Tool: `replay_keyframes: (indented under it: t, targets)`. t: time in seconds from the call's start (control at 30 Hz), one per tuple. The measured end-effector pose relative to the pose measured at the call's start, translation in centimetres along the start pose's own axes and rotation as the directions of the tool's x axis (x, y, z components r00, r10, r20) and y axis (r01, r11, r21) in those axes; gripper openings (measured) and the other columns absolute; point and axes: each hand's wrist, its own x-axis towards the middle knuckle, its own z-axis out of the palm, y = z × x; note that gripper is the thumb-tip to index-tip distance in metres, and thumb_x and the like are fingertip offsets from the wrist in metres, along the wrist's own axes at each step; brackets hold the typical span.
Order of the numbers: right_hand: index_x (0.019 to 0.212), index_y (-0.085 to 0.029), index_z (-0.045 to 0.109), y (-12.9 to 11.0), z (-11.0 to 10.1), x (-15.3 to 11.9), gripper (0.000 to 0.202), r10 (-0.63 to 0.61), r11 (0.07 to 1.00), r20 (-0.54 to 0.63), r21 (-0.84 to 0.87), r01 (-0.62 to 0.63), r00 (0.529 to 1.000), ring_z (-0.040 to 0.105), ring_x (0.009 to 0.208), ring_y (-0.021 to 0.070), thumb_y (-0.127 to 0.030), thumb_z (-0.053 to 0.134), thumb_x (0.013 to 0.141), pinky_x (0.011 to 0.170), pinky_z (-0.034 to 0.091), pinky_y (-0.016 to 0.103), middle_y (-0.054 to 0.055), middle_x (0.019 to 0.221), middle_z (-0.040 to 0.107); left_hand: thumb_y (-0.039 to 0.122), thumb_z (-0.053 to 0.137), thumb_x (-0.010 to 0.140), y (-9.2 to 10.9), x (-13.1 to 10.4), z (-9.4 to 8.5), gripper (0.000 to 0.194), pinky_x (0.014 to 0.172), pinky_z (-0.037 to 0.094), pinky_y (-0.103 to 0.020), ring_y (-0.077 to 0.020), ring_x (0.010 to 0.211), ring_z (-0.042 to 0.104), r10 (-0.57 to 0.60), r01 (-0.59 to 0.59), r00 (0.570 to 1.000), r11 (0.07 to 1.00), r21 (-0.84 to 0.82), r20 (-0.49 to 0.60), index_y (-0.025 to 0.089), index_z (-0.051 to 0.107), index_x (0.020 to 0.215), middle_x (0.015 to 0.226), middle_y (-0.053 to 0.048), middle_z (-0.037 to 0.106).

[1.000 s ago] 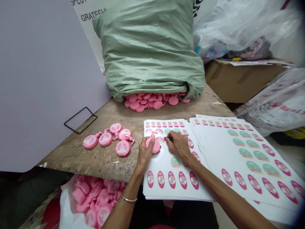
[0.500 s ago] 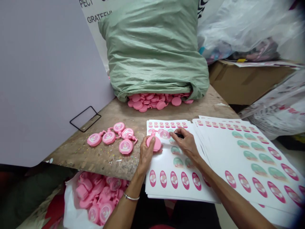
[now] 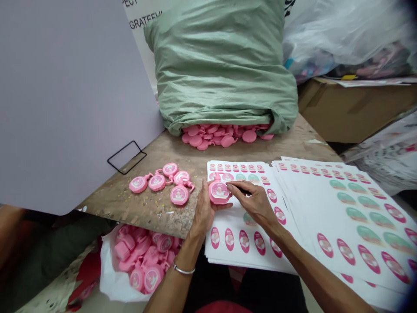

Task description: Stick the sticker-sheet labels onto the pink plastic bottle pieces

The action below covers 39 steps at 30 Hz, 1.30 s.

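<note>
My left hand is closed around a flat pink toy pump bottle, its face up and showing a pink-and-white label. It holds the bottle over a stack of printed sticker sheets. At the bottle's right edge, the fingertips of my right hand are pinched on a thin black tool, mostly hidden by the fingers. Whether its tip touches the label I cannot tell. To the left, several labelled pink bottles lie on the worn wooden table.
A second pile of sticker sheets lies to the right. At the back, a green cloth sack spills plain pink bottles. Below the table edge hangs a white bag of pink bottles. A grey panel stands left, a cardboard box right.
The bottle's plain side faced up before; now a label lies on its face. My right hand has brought the label from above the sheet onto the bottle. The view has shifted slightly left.
</note>
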Motion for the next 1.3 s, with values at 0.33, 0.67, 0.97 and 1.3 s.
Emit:
replay_keyframes:
  t: [0.33,0.67,0.97,1.3]
  targets:
    - [0.092,-0.022,0.074,-0.1,-0.1,0.0,0.024,-0.04,0.998,-0.014,-0.053,0.039,0.999,0.056,0.07,0.0165,-0.04,0.058,0.085,0.068,0.046,0.032,0.004,0.079,0.07,0.062,0.045,0.086,0.7,-0.2,0.5,0.055,0.076,0.06,-0.039,-0.0255,0.102,0.064,-0.011,0.011,1.0,1.0,0.013,0.001,0.016,0.061,0.112,0.115,-0.011,0.064]
    - [0.091,-0.023,0.073,-0.1,0.0,0.0,0.019,-0.064,0.996,-0.028,-0.059,0.062,0.998,0.058,0.075,0.0171,-0.036,0.062,0.084,0.071,0.046,0.033,0.003,0.081,0.071,0.055,0.043,0.09,0.7,-0.1,0.6,0.048,0.076,0.059,-0.038,-0.0244,0.101,0.064,-0.013,0.013,1.0,1.0,-0.017,0.005,0.015,0.06,0.109,0.112,-0.011,0.066]
    - [0.091,-0.023,0.073,-0.3,-0.1,0.0,0.017,-0.077,0.995,-0.034,-0.069,0.074,0.996,0.056,0.072,0.016,-0.035,0.063,0.084,0.069,0.045,0.031,0.001,0.079,0.07,0.059,0.044,0.088,1.1,-0.3,0.9,0.051,0.075,0.059,-0.037,-0.024,0.099,0.064,-0.013,0.013,1.0,0.999,-0.032,0.003,0.016,0.061,0.11,0.112,-0.011,0.066]
    - [0.091,-0.022,0.072,-0.3,0.0,0.1,0.019,-0.128,0.98,-0.036,-0.156,0.121,0.991,0.056,0.072,0.0164,-0.036,0.06,0.086,0.071,0.044,0.032,0.002,0.079,0.07,0.054,0.061,0.08,1.3,-0.6,0.9,0.046,0.074,0.059,-0.034,-0.0212,0.096,0.062,0.039,-0.044,0.997,0.997,0.067,0.065,0.017,0.06,0.109,0.112,-0.009,0.062]
